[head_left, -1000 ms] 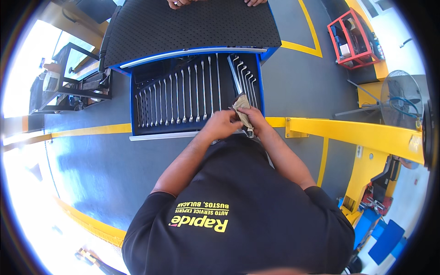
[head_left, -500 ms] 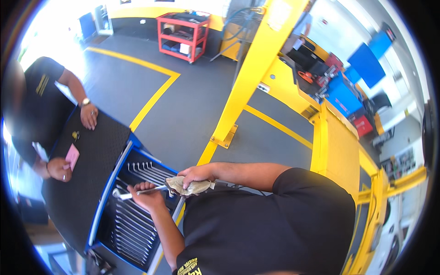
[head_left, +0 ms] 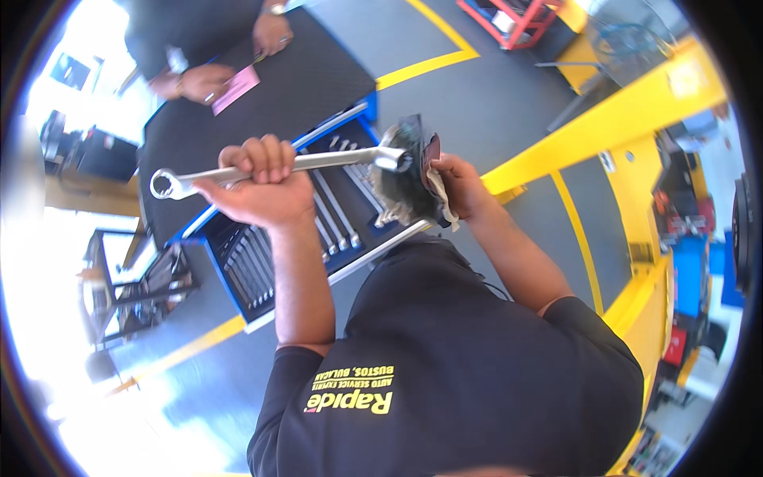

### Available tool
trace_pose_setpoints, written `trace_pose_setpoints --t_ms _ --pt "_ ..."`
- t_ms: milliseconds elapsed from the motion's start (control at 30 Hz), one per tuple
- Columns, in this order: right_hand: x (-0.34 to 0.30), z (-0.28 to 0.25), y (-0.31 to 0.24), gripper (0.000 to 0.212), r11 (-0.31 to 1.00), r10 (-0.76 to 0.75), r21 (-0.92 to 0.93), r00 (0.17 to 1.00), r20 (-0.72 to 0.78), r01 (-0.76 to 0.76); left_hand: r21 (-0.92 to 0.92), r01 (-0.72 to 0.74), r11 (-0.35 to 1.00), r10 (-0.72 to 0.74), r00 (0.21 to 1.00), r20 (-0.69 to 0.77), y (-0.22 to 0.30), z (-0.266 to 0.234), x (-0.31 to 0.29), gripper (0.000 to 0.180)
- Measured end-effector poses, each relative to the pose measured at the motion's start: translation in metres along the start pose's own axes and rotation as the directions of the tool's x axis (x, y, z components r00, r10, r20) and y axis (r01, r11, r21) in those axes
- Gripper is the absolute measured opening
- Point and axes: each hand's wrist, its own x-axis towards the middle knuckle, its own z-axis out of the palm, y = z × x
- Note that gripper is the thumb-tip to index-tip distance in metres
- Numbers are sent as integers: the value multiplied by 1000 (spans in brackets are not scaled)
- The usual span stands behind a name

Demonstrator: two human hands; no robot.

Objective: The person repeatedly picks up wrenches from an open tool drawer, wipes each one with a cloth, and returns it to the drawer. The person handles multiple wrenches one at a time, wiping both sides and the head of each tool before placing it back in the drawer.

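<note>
My left hand [head_left: 266, 181] is closed round the shaft of a long double-ended ring spanner [head_left: 338, 159], held level above an open drawer [head_left: 338, 274]. One ring end points left, past my thumb. The other end lies against a stained, dark and cream rag [head_left: 397, 191]. Pinched at its right edge, the rag hangs from my right hand [head_left: 465, 189], whose fingers are partly hidden behind it. Below my hands, several spanners [head_left: 338, 219] lie in rows in the blue-sided drawer.
The drawer belongs to a tool cabinet with a black mat top [head_left: 318, 67]. Across it, a co-worker's hand [head_left: 208, 83] holds a pink paper [head_left: 242, 79]; their other hand [head_left: 273, 33] rests at the far edge. A yellow post [head_left: 612, 115] slants at right. A red cart [head_left: 520, 28] stands beyond.
Both hands have risen from low over the drawer, bringing the spanner and rag up closer. The view has swung, so cabinet and co-worker appear farther up and right. Both hands keep their grip.
</note>
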Motion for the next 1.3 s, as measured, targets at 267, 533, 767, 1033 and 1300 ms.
trace_pose_setpoints --t_ms 267,533,767,1033,1300 --pt "55 58 27 46 765 84 -637 995 -49 -96 98 -158 983 162 986 -39 61 -3 -15 69" --pt "88 73 78 30 973 42 -225 995 -86 -60 173 -408 896 419 908 -29 90 -8 -49 67" --pt "95 105 82 14 626 410 -757 905 115 -188 270 -412 870 364 907 211 132 4 -73 76" --pt "91 113 116 25 689 133 -707 987 -94 -160 280 -484 829 462 875 146 131 -5 -63 74" --pt "112 84 105 23 883 391 -219 908 -147 -416 362 -724 587 553 686 473 84 15 -102 77"
